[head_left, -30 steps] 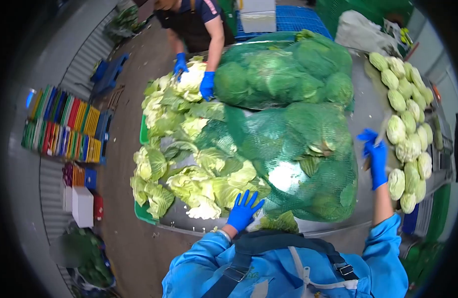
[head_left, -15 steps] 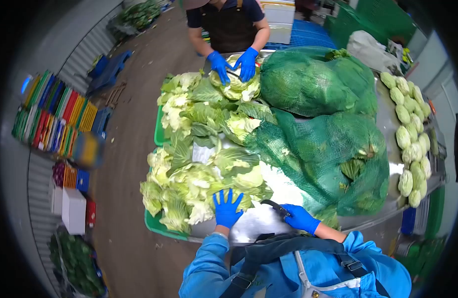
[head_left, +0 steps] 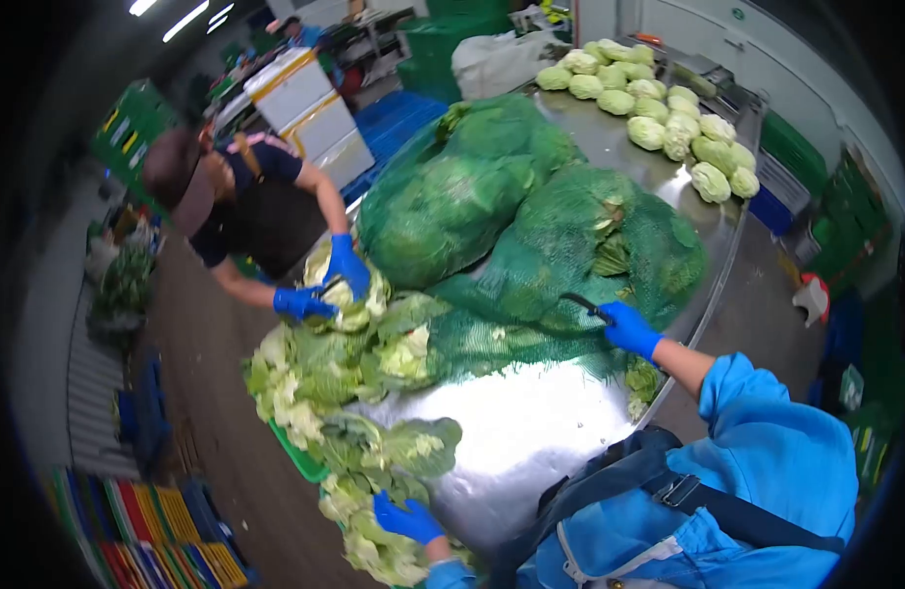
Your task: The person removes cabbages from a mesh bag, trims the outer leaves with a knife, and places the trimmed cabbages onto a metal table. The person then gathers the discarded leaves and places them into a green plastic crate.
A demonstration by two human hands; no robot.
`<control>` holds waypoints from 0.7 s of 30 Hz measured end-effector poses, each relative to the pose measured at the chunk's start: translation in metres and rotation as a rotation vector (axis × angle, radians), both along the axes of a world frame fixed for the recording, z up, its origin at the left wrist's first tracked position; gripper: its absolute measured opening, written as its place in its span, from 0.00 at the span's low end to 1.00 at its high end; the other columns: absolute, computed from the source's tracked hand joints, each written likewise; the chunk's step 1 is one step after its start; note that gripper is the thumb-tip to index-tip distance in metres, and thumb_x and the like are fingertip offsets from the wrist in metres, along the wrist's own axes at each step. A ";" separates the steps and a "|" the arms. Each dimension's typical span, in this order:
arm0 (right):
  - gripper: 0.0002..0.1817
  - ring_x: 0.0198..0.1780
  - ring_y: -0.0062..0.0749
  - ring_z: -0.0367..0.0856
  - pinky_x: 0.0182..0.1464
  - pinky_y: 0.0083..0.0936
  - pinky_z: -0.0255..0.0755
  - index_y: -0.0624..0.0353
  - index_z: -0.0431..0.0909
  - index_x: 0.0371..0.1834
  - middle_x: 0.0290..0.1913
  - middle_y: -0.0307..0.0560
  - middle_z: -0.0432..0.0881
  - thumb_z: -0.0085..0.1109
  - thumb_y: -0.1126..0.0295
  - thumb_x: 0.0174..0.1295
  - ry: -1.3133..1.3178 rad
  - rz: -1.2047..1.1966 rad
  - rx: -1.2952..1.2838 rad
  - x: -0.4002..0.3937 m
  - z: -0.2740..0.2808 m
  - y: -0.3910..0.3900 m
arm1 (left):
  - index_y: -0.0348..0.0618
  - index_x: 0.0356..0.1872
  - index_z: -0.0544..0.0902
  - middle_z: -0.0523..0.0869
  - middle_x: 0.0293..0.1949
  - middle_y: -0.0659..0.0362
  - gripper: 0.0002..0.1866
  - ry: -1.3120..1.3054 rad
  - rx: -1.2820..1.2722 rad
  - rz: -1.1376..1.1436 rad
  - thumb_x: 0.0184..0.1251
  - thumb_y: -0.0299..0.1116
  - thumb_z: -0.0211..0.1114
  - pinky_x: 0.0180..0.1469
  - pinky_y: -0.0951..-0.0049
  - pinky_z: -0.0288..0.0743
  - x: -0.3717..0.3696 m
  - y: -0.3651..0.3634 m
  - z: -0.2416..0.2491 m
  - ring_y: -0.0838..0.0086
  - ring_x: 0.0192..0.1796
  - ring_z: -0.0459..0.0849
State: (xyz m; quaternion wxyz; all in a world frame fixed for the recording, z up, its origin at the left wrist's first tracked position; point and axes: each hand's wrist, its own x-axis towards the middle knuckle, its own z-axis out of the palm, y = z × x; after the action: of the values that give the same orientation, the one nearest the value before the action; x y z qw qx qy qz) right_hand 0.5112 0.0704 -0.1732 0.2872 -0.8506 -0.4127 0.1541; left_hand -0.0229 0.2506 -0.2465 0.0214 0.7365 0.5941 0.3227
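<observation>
A: Right hand (head_left: pixel 629 329) is closed on a knife (head_left: pixel 582 305) against the net sack (head_left: pixel 590 255); left hand (head_left: pixel 405 517) grips loose leaves (head_left: pixel 374 545) at the table's near edge. Tips?

B: I'd cut away from yourself, shallow. Steel table (head_left: pixel 531 432) looks slick; crates (head_left: pixel 148 510) crowd the floor.

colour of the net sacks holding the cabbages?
Green mesh net sacks, clearest in the head view.

A: We note blue gloves on our left hand (head_left: pixel 405 517) and right hand (head_left: pixel 628 329), and pale green-and-white cabbage leaves (head_left: pixel 369 461).

B: We confirm. The net sacks (head_left: pixel 531 221) are dark green mesh; the counter (head_left: pixel 531 432) is bare silver; the co-worker's gloves (head_left: pixel 346 263) are blue.
</observation>
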 end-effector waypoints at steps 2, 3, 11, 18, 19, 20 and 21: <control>0.21 0.44 0.58 0.79 0.46 0.43 0.74 0.53 0.79 0.48 0.40 0.60 0.81 0.55 0.72 0.47 -0.021 0.010 -0.035 0.038 -0.005 0.017 | 0.31 0.54 0.75 0.77 0.53 0.42 0.22 -0.105 0.023 -0.210 0.56 0.27 0.59 0.62 0.56 0.65 0.060 -0.006 0.013 0.50 0.56 0.74; 0.21 0.46 0.58 0.79 0.48 0.43 0.73 0.56 0.77 0.48 0.42 0.60 0.79 0.55 0.72 0.47 -0.001 0.063 -0.031 0.062 -0.021 0.031 | 0.31 0.53 0.75 0.78 0.51 0.45 0.21 -0.198 -0.102 -0.293 0.56 0.25 0.57 0.62 0.58 0.66 0.097 -0.012 0.023 0.52 0.55 0.75; 0.21 0.44 0.48 0.80 0.49 0.37 0.72 0.59 0.74 0.49 0.40 0.56 0.78 0.55 0.71 0.48 0.313 0.051 0.330 0.081 0.034 0.112 | 0.40 0.52 0.81 0.84 0.50 0.49 0.15 -0.378 -0.922 -1.248 0.63 0.26 0.60 0.57 0.67 0.73 0.358 -0.042 0.009 0.60 0.52 0.83; 0.17 0.38 0.43 0.82 0.42 0.38 0.73 0.61 0.77 0.46 0.35 0.56 0.81 0.54 0.73 0.50 0.164 -0.570 0.544 0.140 -0.023 0.026 | 0.37 0.66 0.66 0.83 0.50 0.47 0.28 -0.108 -0.727 -1.072 0.63 0.29 0.57 0.51 0.63 0.75 0.546 0.036 0.042 0.59 0.47 0.84; 0.17 0.36 0.43 0.82 0.41 0.37 0.73 0.61 0.77 0.46 0.34 0.56 0.81 0.54 0.73 0.50 0.220 -0.622 0.426 0.161 -0.008 0.017 | 0.36 0.67 0.64 0.82 0.52 0.47 0.30 -0.129 -0.728 -1.082 0.61 0.28 0.58 0.52 0.63 0.74 0.575 0.060 0.026 0.60 0.48 0.83; 0.17 0.35 0.43 0.81 0.41 0.37 0.74 0.61 0.77 0.47 0.33 0.56 0.81 0.54 0.72 0.51 0.274 -0.673 0.309 0.181 0.002 0.010 | 0.35 0.68 0.62 0.80 0.54 0.47 0.32 -0.151 -0.726 -1.095 0.60 0.26 0.58 0.53 0.63 0.74 0.604 0.080 0.008 0.61 0.49 0.82; 0.17 0.34 0.42 0.81 0.40 0.36 0.74 0.61 0.77 0.46 0.33 0.55 0.81 0.55 0.72 0.51 0.276 -0.644 0.322 0.196 0.005 0.010 | 0.34 0.67 0.63 0.79 0.56 0.48 0.32 -0.312 -0.786 -1.081 0.60 0.27 0.59 0.54 0.64 0.73 0.620 0.083 0.024 0.61 0.51 0.80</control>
State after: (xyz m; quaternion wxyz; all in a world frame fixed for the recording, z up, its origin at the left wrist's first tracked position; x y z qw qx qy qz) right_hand 0.7067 0.0808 -0.1679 0.5035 -0.8519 -0.1008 0.1025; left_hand 0.5974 0.3332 -0.2227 0.5306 0.8119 0.2061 0.1296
